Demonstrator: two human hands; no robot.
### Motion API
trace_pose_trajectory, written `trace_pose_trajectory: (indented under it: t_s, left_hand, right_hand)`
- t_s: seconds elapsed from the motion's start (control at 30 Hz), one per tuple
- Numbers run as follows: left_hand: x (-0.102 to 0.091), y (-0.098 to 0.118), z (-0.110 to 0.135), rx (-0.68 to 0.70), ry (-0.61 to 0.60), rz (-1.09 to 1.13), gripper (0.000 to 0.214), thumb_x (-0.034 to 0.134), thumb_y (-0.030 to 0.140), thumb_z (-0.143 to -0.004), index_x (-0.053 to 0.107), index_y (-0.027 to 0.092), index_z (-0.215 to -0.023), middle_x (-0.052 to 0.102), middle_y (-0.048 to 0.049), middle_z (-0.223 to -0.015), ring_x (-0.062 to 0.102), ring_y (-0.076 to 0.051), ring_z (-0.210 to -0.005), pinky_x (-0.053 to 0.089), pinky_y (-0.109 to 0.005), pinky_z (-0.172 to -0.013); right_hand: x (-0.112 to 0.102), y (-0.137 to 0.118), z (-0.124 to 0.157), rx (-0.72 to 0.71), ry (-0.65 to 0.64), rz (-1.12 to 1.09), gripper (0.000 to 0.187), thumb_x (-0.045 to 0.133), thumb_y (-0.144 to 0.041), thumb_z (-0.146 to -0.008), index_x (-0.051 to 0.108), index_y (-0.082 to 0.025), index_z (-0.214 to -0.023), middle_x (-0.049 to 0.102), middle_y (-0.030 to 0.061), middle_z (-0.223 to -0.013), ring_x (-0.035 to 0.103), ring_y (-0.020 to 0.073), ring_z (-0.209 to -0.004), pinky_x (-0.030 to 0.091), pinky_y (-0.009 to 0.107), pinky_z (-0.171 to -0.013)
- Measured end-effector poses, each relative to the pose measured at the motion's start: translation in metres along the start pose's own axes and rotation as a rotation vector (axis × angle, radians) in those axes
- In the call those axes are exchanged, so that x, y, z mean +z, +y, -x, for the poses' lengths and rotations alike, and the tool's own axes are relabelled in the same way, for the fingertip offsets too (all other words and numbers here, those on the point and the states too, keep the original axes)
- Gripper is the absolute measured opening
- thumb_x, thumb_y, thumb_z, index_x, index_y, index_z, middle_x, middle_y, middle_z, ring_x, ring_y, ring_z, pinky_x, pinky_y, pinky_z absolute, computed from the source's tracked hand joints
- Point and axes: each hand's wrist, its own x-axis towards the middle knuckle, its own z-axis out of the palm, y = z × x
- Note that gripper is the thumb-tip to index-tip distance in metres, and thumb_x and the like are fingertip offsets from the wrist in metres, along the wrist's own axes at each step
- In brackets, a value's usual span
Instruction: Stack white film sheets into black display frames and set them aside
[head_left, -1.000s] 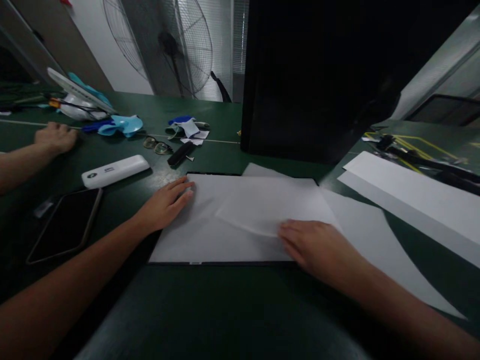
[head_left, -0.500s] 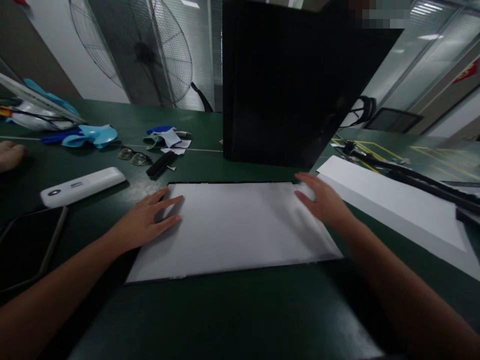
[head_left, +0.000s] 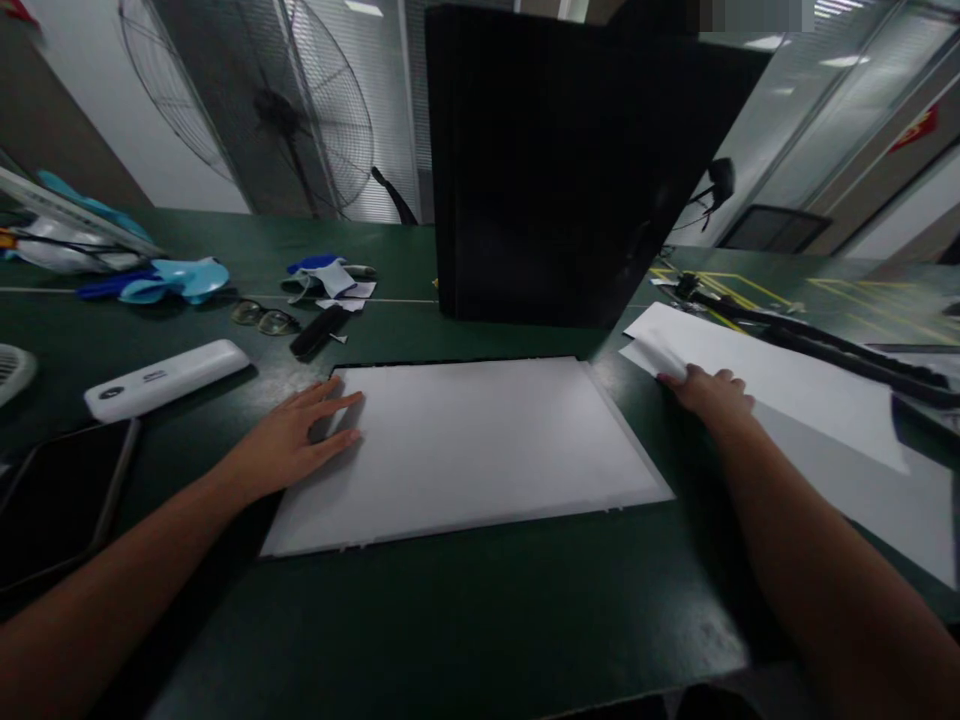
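A flat white panel [head_left: 480,440] in a thin dark frame lies on the green table in front of me. My left hand [head_left: 300,440] rests flat on its left edge, fingers spread, holding nothing. My right hand [head_left: 709,392] is off to the right of the panel, with its fingers closed on the near corner of the top white sheet [head_left: 757,375] of a stack of sheets. That corner is lifted slightly.
A tall black panel stack [head_left: 570,170] stands upright behind the white panel. To the left lie a white remote-like device [head_left: 165,378], a dark phone [head_left: 52,500], glasses [head_left: 262,318], a black marker [head_left: 319,330] and blue gloves [head_left: 176,280]. A black cable [head_left: 817,340] runs at right. A standing fan [head_left: 285,110] is behind.
My right hand has left the white panel and moved right to the stack of sheets, taking hold of a corner. The loose sheet seen earlier on the panel is gone. The other person's hand at left is out of view.
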Motion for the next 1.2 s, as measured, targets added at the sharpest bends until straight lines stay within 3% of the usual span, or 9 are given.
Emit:
trace_pose_trajectory:
  t_s: [0.23,0.4,0.57,0.7,0.83,0.93,1.0,1.1,1.2]
  left_hand:
    - [-0.003,0.004,0.0,-0.082,-0.002,-0.008,0.081,0.049,0.074,-0.096,0.057,0.023,-0.159,0.029,-0.0123,-0.178,0.039,-0.042,-0.158,0.035,-0.061,-0.127]
    - [-0.005,0.002,0.001,-0.067,0.023,-0.021,0.077,0.052,0.072,-0.094,0.061,0.026,-0.155,0.038,-0.0105,-0.174,0.05,-0.042,-0.15,0.042,-0.06,-0.124]
    - [-0.002,-0.004,0.001,-0.045,0.054,-0.018,0.075,0.053,0.071,-0.095,0.061,0.027,-0.155,0.043,-0.0097,-0.172,0.05,-0.041,-0.15,0.039,-0.059,-0.125]
    - [-0.003,-0.003,0.002,-0.027,0.055,-0.009,0.076,0.048,0.072,-0.097,0.06,0.025,-0.156,0.04,-0.0092,-0.174,0.047,-0.038,-0.153,0.035,-0.057,-0.128]
    - [-0.006,0.002,0.003,-0.026,0.075,0.049,0.079,0.035,0.076,-0.101,0.065,0.024,-0.151,0.045,-0.0097,-0.17,0.049,-0.038,-0.152,0.036,-0.056,-0.128]
    - [-0.008,0.004,0.003,-0.035,0.082,0.075,0.083,0.028,0.076,-0.102,0.067,0.02,-0.148,0.048,-0.0122,-0.168,0.05,-0.036,-0.152,0.035,-0.053,-0.129]
    - [-0.007,0.004,0.003,-0.043,0.079,0.067,0.085,0.032,0.077,-0.101,0.064,0.016,-0.151,0.048,-0.0141,-0.168,0.049,-0.036,-0.153,0.033,-0.052,-0.13]
    - [-0.005,0.005,0.002,-0.08,0.083,0.008,0.092,0.049,0.078,-0.093,0.053,0.014,-0.159,0.047,-0.0151,-0.169,0.047,-0.038,-0.154,0.033,-0.052,-0.13]
    - [-0.005,0.007,0.0,-0.108,0.091,-0.027,0.091,0.054,0.072,-0.091,0.049,0.013,-0.161,0.047,-0.0157,-0.168,0.048,-0.038,-0.153,0.034,-0.052,-0.13]
  right_hand:
    - [-0.031,-0.003,0.024,-0.039,0.02,0.069,0.065,0.044,-0.056,-0.104,0.059,-0.008,-0.145,0.059,0.032,-0.134,0.061,0.0463,-0.122,0.051,0.056,-0.095]
    - [-0.06,-0.027,0.06,-0.123,0.062,0.144,0.064,0.041,-0.059,-0.105,0.066,-0.007,-0.132,0.064,0.0304,-0.121,0.065,0.0468,-0.112,0.053,0.056,-0.088]
    - [-0.077,-0.076,0.134,-0.39,0.046,0.187,0.073,0.032,-0.071,-0.104,0.065,-0.015,-0.137,0.069,0.0235,-0.114,0.069,0.041,-0.102,0.056,0.057,-0.085]
    - [-0.066,-0.119,0.215,-0.745,-0.069,0.19,0.074,0.031,-0.07,-0.106,0.059,-0.018,-0.151,0.071,0.0204,-0.122,0.07,0.0377,-0.105,0.059,0.057,-0.089]
    - [-0.032,-0.142,0.274,-1.103,-0.153,0.058,0.086,0.046,-0.076,-0.102,0.05,-0.014,-0.161,0.051,0.0225,-0.156,0.053,0.0408,-0.142,0.05,0.06,-0.115]
    - [-0.015,-0.144,0.289,-1.256,-0.204,-0.062,0.102,0.048,-0.083,-0.098,0.042,-0.006,-0.165,0.022,0.026,-0.171,0.026,0.0418,-0.16,0.031,0.061,-0.13]
    - [-0.014,-0.142,0.289,-1.34,-0.282,-0.138,0.103,0.047,-0.082,-0.099,0.039,-0.006,-0.167,0.009,0.0234,-0.174,0.015,0.0394,-0.163,0.026,0.058,-0.133]
    - [-0.021,-0.136,0.282,-1.437,-0.372,-0.254,0.095,0.048,-0.077,-0.102,0.036,-0.012,-0.169,0.003,0.016,-0.177,0.015,0.0341,-0.164,0.032,0.053,-0.132]
    - [-0.025,-0.133,0.271,-1.483,-0.308,-0.328,0.08,0.044,-0.067,-0.108,0.037,-0.016,-0.168,0.01,0.0121,-0.177,0.024,0.0277,-0.163,0.036,0.048,-0.13]
